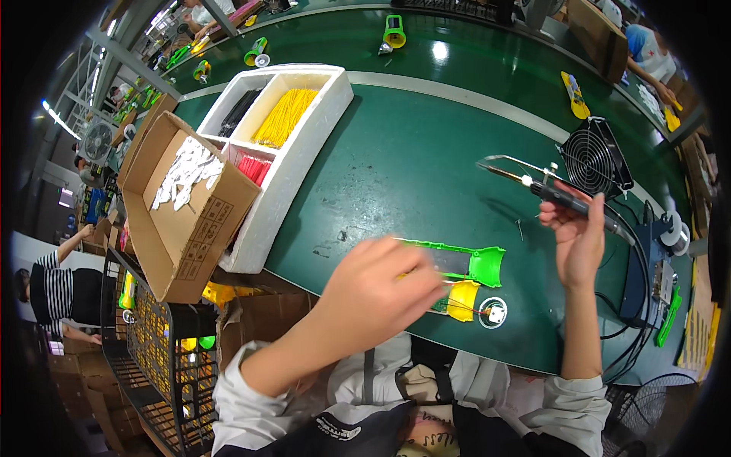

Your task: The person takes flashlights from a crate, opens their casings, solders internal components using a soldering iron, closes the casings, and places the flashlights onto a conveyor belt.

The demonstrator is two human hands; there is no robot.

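My right hand (572, 236) is closed around the dark handle of a soldering iron (565, 199). Its metal tip and a curved thin tube point left above the green bench. Low over the near edge of the bench, my left hand (381, 293) is blurred, its fingers curled together; whatever they may hold is hidden. Just past these fingers lies a green plastic housing half (486, 266) with a dark panel inside. Nearer to me rests a yellow plastic piece (462, 302), partly covered by the hand. Thin wires run from it to a round silver-rimmed lamp part (493, 312).
At left, a white foam box (304, 145) holds yellow, black and red wires beside a cardboard box (190, 228) of white pieces. A black fan (598, 160), solder spool (675, 232) and blue soldering station (647, 266) stand right. Behind runs a green conveyor (472, 57) carrying housings.
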